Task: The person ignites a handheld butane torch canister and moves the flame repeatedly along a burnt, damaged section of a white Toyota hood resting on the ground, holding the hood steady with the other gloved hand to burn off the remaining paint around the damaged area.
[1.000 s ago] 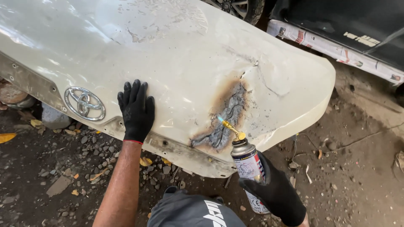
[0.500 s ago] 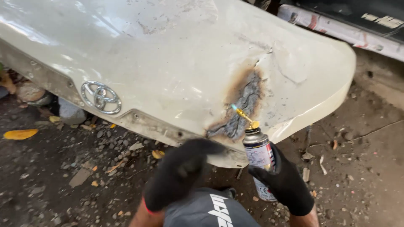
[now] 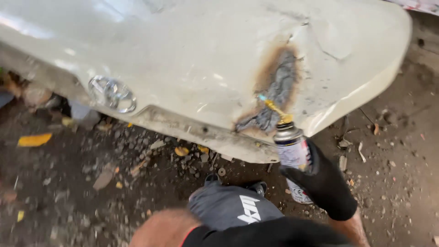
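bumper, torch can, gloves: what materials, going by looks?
Bumper: likely painted plastic; glossy cream skin, scorched brown and bubbled grey at the burn.
Can: metal, by its silvery shoulder; brass-coloured nozzle.
Right-hand glove: matte black, fabric or rubber-coated; can't tell.

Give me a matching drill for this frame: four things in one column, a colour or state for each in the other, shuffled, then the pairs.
Things
1. bumper
2. scorched patch
3. gas canister
4. emblem

Colour or state
A. gripped in the gloved right hand
B. shiny chrome
C. cream white, lying on the dirt
D. blackened with a brown edge

Pairs: 1-C, 2-D, 3-A, 4-B
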